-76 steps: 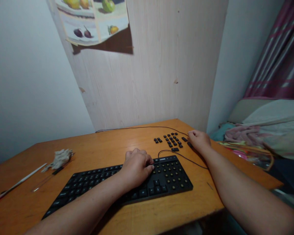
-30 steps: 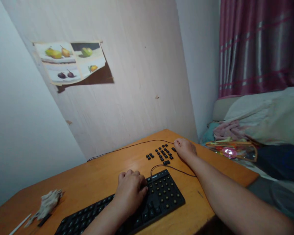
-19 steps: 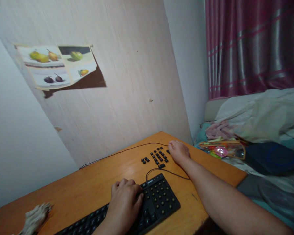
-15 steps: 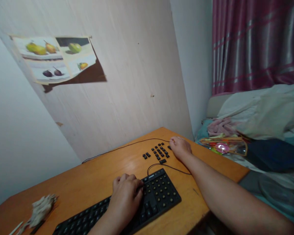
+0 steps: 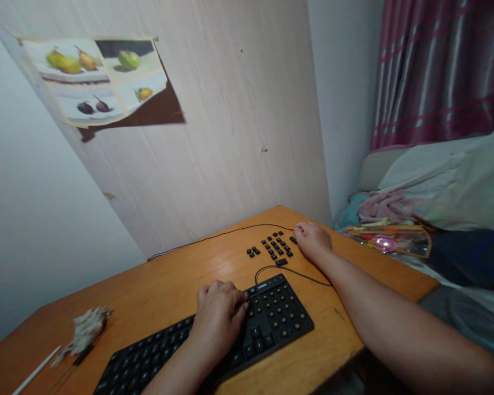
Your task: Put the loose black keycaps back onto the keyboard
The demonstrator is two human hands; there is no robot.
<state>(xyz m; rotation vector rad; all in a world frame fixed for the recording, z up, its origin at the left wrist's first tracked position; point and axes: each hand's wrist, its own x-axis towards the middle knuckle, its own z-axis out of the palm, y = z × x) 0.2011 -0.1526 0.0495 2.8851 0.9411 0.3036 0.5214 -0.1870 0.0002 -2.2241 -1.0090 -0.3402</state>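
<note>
A black keyboard (image 5: 286, 312) lies at a slant on the desk. Its right-hand block has lost its keycaps, so small yellowish switch stems show. My left hand (image 5: 220, 312) rests over the keyboard's middle, thumb and fingers drawn together at the keys near its top edge; what they hold, if anything, is hidden. Beyond the keyboard, loose black keycaps (image 5: 278, 244) lie in rough rows. Just right of them, my right hand (image 5: 312, 238) is closed with its wrist bent, beside a single keycap (image 5: 293, 240). Nothing can be made out inside its fingers.
The keyboard's thin cable (image 5: 296, 271) loops past the keycaps and under my right forearm. A greyish cloth bundle (image 5: 88, 329) and a white stick (image 5: 37, 370) lie at the desk's left. A bed with crumpled bedding (image 5: 456, 175) stands to the right.
The camera view has shifted, so the desk and both hands sit slightly farther right and higher in the picture. The hands keep nearly the same places and poses.
</note>
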